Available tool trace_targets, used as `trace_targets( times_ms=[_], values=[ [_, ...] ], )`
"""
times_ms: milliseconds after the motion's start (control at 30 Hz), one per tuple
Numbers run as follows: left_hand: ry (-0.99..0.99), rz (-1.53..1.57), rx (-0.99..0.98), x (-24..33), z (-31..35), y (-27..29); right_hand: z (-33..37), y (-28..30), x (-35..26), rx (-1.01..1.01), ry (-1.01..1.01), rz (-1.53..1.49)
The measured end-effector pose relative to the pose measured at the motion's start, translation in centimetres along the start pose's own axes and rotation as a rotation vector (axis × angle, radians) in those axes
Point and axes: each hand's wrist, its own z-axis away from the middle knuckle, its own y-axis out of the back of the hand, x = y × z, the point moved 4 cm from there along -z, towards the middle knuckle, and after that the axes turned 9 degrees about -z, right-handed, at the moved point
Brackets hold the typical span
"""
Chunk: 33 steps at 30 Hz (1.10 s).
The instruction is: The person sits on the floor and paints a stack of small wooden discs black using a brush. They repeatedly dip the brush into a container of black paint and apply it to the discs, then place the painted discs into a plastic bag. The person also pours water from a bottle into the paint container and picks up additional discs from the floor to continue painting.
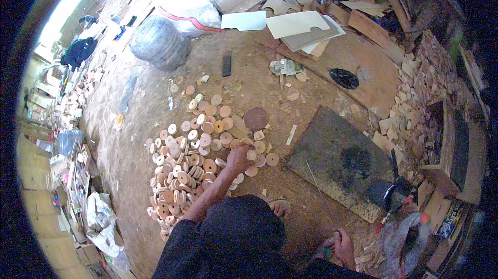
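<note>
A large heap of small round wooden discs with centre holes (182, 178) lies on the ground to the left of and ahead of me. My left hand (239, 158) reaches over the heap's right side, its fingers closed on a pale wooden disc (251, 155). Several more discs lie around those fingertips. Low on the right, my right hand (343, 248) is closed round the near end of a long thin wire (317, 184). That wire slants up and away over the dark board. Something greenish shows beside this hand, too small to name.
A dark stained board (340, 162) lies to the right, with a dark power tool (384, 196) at its near corner. Beyond the heap are a brown round sheet (256, 119), a dark block (226, 65) and a grey wrapped bundle (160, 43). Wood scraps (410, 89) pile up far right.
</note>
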Motion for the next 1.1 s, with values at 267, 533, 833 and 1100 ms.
trace_targets(
  times_ms=[267,533,833,1100],
  values=[
    [-0.003,-0.186,-0.049,1.2,-0.4,-0.3,-2.1,2.1,-4.5,0.087,0.203,-0.113],
    [-0.131,-0.297,-0.115,1.4,-0.8,-0.7,-2.9,7.1,-10.2,-0.101,0.237,0.110],
    [-0.218,-0.271,-0.250,0.7,-2.0,-0.9,-3.8,6.9,-9.1,-0.105,0.356,0.217],
    [-0.044,-0.156,-0.110,-0.5,-1.3,-2.8,-2.6,5.7,-5.5,-0.175,0.006,0.055]
  ],
)
